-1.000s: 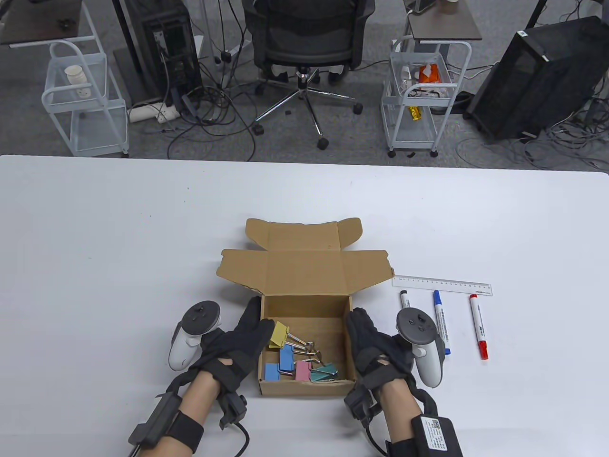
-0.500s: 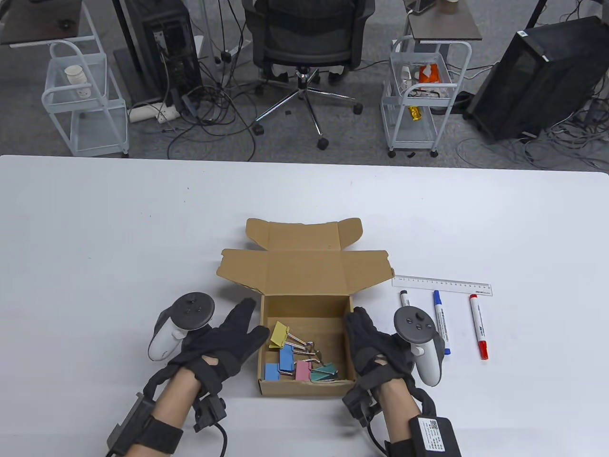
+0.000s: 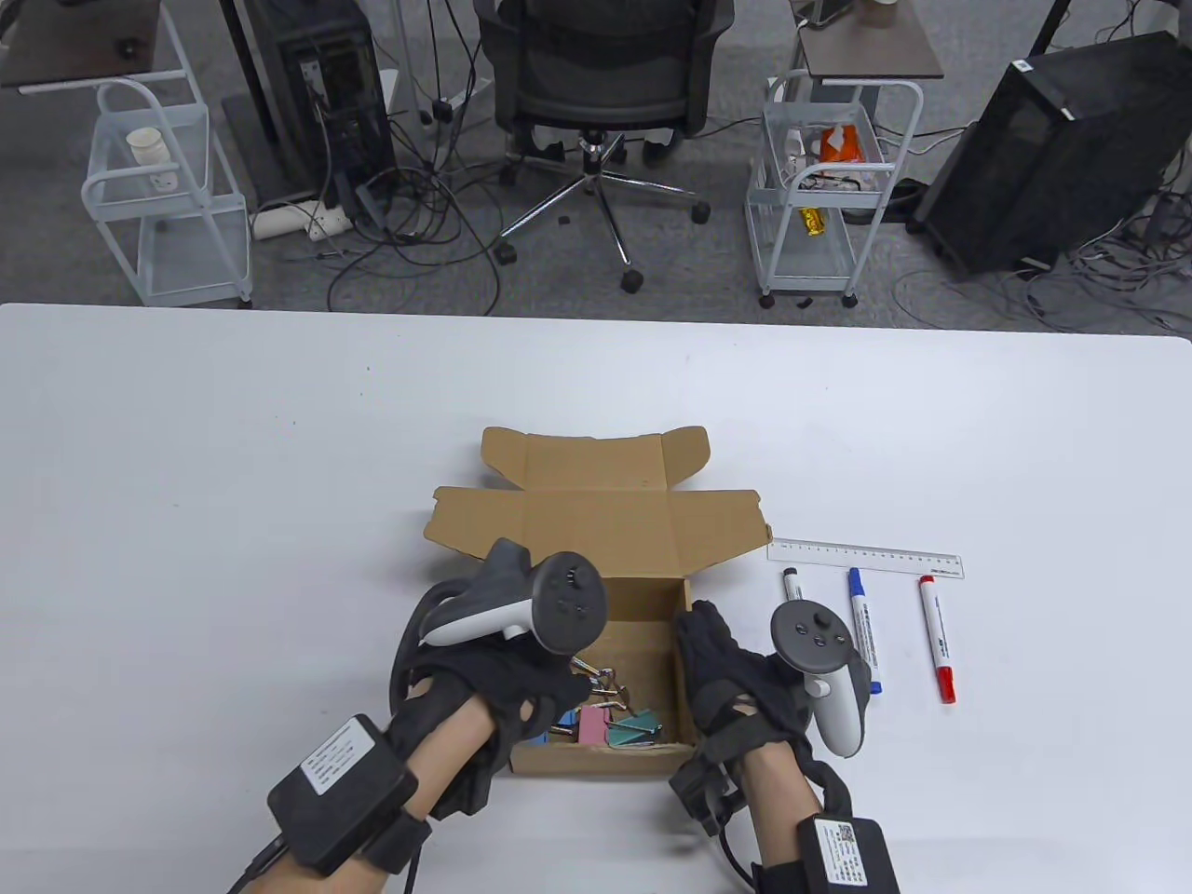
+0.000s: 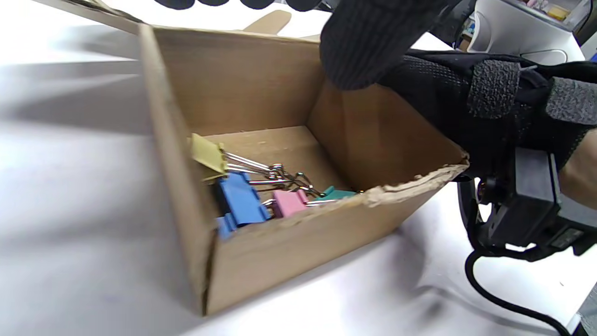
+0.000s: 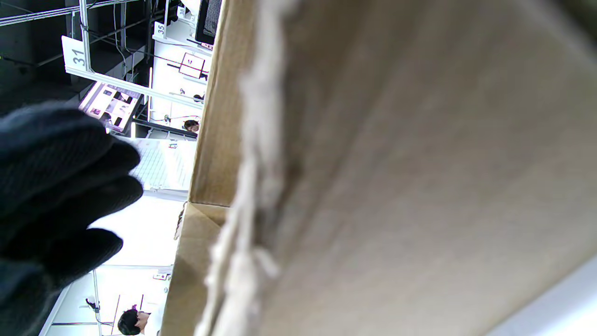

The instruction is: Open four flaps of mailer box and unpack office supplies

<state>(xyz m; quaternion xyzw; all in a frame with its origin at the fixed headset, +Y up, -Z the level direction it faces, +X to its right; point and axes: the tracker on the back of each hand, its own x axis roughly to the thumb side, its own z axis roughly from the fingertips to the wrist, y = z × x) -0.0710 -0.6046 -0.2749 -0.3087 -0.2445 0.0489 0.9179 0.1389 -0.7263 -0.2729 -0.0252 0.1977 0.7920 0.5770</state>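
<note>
A brown mailer box [image 3: 596, 759] stands near the table's front edge with its lid flaps [image 3: 596, 531] folded back. Inside lie several binder clips [image 3: 619, 726]: a yellow one [image 4: 207, 154], blue [image 4: 240, 198], pink [image 4: 289, 203] and teal [image 4: 333, 192]. My left hand [image 3: 521, 684] hovers over the box's left half, its tracker above the opening. Its thumb [image 4: 364, 46] and fingertips hang above the clips with nothing between them. My right hand [image 3: 722, 661] lies flat against the outside of the right wall [image 5: 419, 163], fingers [image 5: 60, 163] straight.
Right of the box lie a clear ruler [image 3: 864, 559] and three markers, black [image 3: 793, 585], blue [image 3: 863, 629] and red [image 3: 937, 636]. The white table [image 3: 233, 466] stretches left and far. An office chair [image 3: 601, 74] and carts stand beyond its far edge.
My left hand left the box's left outer wall, swung out, then turned and came in over the box opening. The right hand and the box stayed put.
</note>
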